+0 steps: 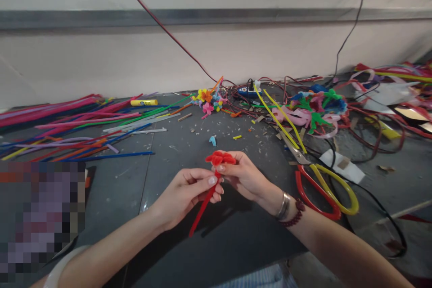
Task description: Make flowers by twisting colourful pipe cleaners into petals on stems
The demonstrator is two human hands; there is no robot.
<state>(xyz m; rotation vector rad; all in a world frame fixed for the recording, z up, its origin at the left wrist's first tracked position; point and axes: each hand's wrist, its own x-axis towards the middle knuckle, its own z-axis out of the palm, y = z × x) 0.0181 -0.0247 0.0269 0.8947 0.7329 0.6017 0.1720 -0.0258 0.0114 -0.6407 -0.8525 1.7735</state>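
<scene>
Between my hands is a red pipe cleaner flower (221, 158) with looped petals at its top and one long red tail (201, 213) slanting down to the left. My left hand (191, 193) pinches the stem just under the petals, thumb on top. Closed round the base of the petals, my right hand (245, 175) grips the flower with thumb and fingers. Both hands are above the dark table (175, 166). A small light blue scrap (212, 140) lies just beyond the flower, beside a short yellow piece (237, 137).
Scissors (303, 162) with red and yellow handles lie right of my right hand. Loose pipe cleaners (84, 121) spread along the left, near a yellow glue stick (144, 102). Small finished flowers (207, 99), a power strip (249, 92) and a colourful pipe cleaner bundle (319, 105) stand at the back.
</scene>
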